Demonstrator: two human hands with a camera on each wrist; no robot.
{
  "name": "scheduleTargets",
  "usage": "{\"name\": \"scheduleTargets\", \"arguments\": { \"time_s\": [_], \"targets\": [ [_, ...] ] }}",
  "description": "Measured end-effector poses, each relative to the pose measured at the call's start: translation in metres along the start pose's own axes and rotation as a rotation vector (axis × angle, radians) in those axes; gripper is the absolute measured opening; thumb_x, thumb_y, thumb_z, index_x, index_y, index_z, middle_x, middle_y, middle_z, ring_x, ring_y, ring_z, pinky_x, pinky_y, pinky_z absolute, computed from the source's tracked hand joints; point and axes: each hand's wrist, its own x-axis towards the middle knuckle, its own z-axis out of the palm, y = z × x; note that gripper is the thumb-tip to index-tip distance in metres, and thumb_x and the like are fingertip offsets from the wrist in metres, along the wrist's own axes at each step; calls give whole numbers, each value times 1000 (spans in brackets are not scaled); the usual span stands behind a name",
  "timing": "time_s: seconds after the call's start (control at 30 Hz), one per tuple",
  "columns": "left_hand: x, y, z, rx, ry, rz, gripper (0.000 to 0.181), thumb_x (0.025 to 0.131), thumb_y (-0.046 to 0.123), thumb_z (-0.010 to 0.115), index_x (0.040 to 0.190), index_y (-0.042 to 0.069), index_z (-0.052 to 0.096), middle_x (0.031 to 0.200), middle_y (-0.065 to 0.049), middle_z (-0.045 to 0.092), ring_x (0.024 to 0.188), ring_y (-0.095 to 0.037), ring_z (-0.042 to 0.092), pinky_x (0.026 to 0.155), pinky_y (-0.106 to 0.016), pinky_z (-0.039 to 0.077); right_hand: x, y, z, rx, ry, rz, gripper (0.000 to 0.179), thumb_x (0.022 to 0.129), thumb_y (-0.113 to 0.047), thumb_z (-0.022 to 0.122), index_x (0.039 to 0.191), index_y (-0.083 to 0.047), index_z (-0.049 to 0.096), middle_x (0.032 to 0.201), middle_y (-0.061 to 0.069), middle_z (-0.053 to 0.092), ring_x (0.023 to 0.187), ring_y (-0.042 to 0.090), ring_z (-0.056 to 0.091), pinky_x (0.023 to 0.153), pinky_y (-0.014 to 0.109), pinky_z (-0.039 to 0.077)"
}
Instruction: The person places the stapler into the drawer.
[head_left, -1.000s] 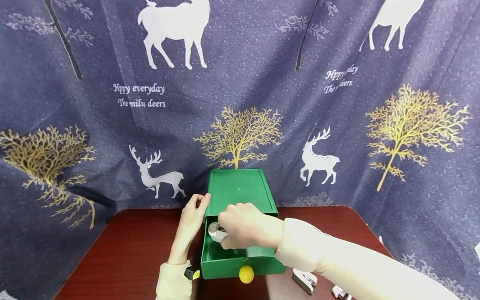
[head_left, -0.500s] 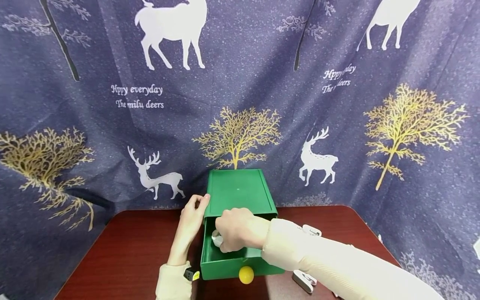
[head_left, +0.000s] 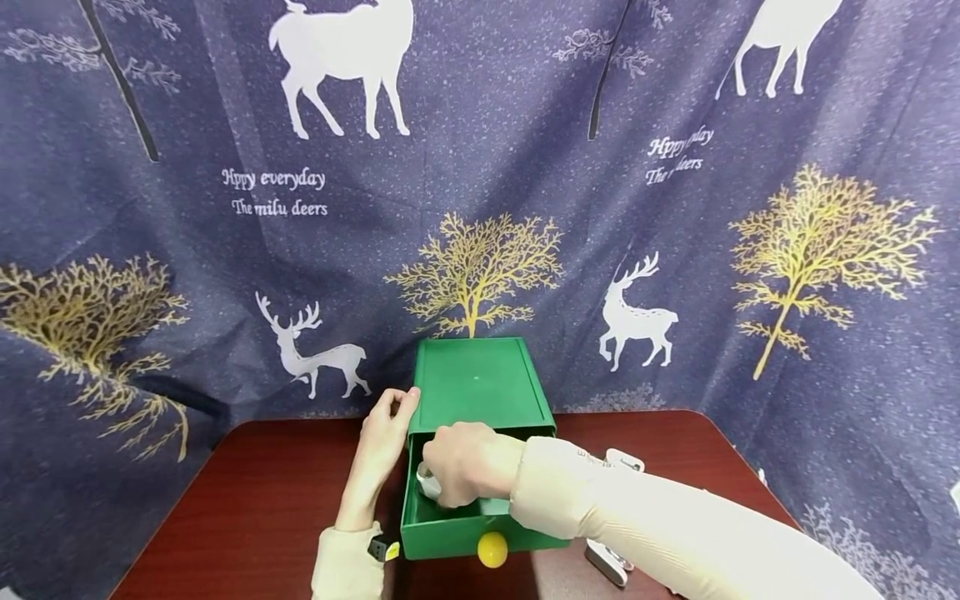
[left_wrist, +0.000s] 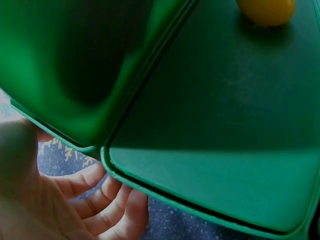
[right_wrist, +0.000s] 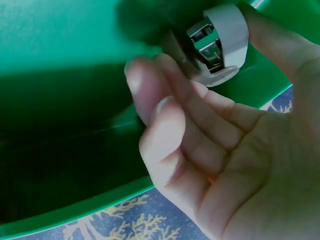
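Observation:
My right hand point(head_left: 465, 467) reaches into the pulled-out green drawer point(head_left: 442, 546), which has a round yellow knob point(head_left: 492, 550). It holds a white stapler point(head_left: 429, 483), partly hidden by the fingers in the head view. In the right wrist view, the stapler point(right_wrist: 227, 37) shows its metal inside, between the thumb and curled fingers. My left hand point(head_left: 385, 432) rests its fingertips against the left side of the green drawer box point(head_left: 480, 383). From the left wrist, the fingers point(left_wrist: 102, 197) touch the edge of the green plastic.
Another white and dark stapler point(head_left: 607, 562) lies on the red-brown table point(head_left: 262, 492), right of the drawer front. A white object point(head_left: 624, 460) sits farther back, partly behind my right sleeve. A blue deer-print cloth point(head_left: 480, 167) hangs behind.
My right hand has shifted left and a little lower inside the drawer with the stapler. The white object behind the right sleeve has come into view. My left hand stays against the box.

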Motion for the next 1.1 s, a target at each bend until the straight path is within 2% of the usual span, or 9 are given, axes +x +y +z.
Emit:
{"name": "scheduleTargets", "arguments": {
  "time_s": [0.17, 0.3, 0.4, 0.53, 0.7, 0.83, 0.97, 1.1],
  "targets": [
    [1, -1, 0, 26, 20, 17, 48, 95, 60, 50, 101, 13, 61, 73, -4, 53, 63, -19, 52, 63, -33, 41, 1, -2, 1, -55, 34, 2, 17, 81, -38, 79, 82, -26, 67, 78, -6, 59, 68, 12, 57, 59, 29, 49],
    [1, -2, 1, 17, 20, 14, 48, 95, 60, 50, 100, 14, 61, 72, -5, 54, 61, -21, 53, 62, -33, 43, -2, -1, 0, -72, 63, -6, 27, 77, -48, 81, 81, -25, 68, 79, -8, 62, 70, 12, 60, 60, 28, 51],
    [1, -1, 1, 18, 17, 15, 49, 95, 61, 50, 101, 14, 61, 72, -5, 55, 60, -21, 53, 62, -34, 43, -7, 1, -4, -60, 69, -14, 31, 75, -53, 80, 78, -25, 66, 73, -8, 59, 66, 11, 58, 59, 27, 49],
    [1, -1, 0, 40, 25, 28, 49, 96, 61, 49, 101, 13, 62, 79, -5, 56, 70, -21, 53, 68, -34, 42, -15, 8, -11, -51, 66, -14, 40, 75, -60, 76, 74, -24, 61, 68, -8, 53, 61, 11, 54, 58, 28, 48],
    [1, -3, 1, 49, 34, 33, 48, 96, 60, 49, 101, 14, 62, 81, -5, 57, 74, -22, 53, 69, -34, 42, -27, 19, -15, -50, 60, -39, 37, 80, -61, 71, 85, -25, 62, 71, -8, 53, 63, 11, 54, 59, 31, 46],
    [1, -3, 1, 47, 33, 32, 48, 96, 60, 49, 101, 14, 62, 82, -4, 59, 71, -21, 56, 69, -34, 44, -39, 31, -16, 4, 67, -86, 34, 84, -57, 69, 98, -27, 64, 80, -10, 57, 70, 12, 58, 60, 33, 45],
    [1, -1, 2, 36, 33, 33, 47, 96, 60, 49, 101, 14, 62, 81, -4, 60, 68, -21, 57, 68, -35, 46, -55, 44, -18, 40, 181, -105, 36, 87, -53, 68, 109, -25, 66, 91, -8, 62, 79, 14, 62, 64, 37, 50],
    [1, -1, 2, 43, 45, 41, 45, 97, 57, 50, 101, 14, 62, 79, -4, 58, 69, -20, 57, 68, -35, 45, -72, 56, -16, 68, 363, -112, 34, 88, -47, 69, 111, -22, 67, 85, -7, 60, 76, 14, 61, 61, 38, 51]
  ]
}}
